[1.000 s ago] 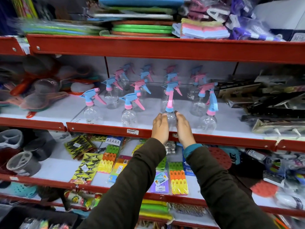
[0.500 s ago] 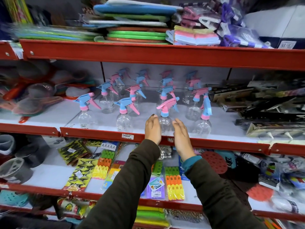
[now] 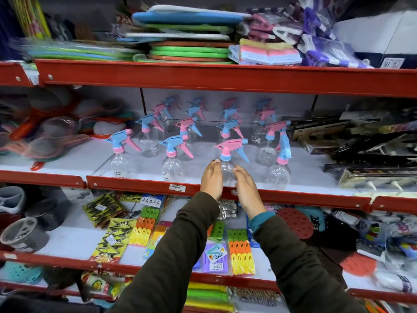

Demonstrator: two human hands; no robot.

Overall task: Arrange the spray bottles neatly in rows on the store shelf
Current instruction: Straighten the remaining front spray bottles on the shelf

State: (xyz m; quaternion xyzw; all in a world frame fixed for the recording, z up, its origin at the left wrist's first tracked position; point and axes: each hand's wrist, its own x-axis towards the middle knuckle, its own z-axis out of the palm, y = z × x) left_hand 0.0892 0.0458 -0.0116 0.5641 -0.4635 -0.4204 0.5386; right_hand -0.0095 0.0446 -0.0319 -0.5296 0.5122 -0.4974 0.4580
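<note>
Several clear spray bottles with pink and blue trigger heads stand in rows on the middle shelf. My left hand and my right hand press on either side of a front-row spray bottle, which has a pink head and a blue trigger. It stands upright at the shelf's front lip, nozzle pointing left. In the same front row are a blue-headed bottle, another at the far left, and a third to the right whose head points upward. Further rows behind are blurred.
Strainers and scoops lie left of the bottles, and black packaged goods crowd the right. The shelf above holds stacked mats and cloths. Below hang peg packs. A price label sticks to the shelf lip.
The bottle between my hands has been turned: its trigger hung toward me, and now the pink head points left. My hands have eased slightly apart. The camera has tilted a little.
</note>
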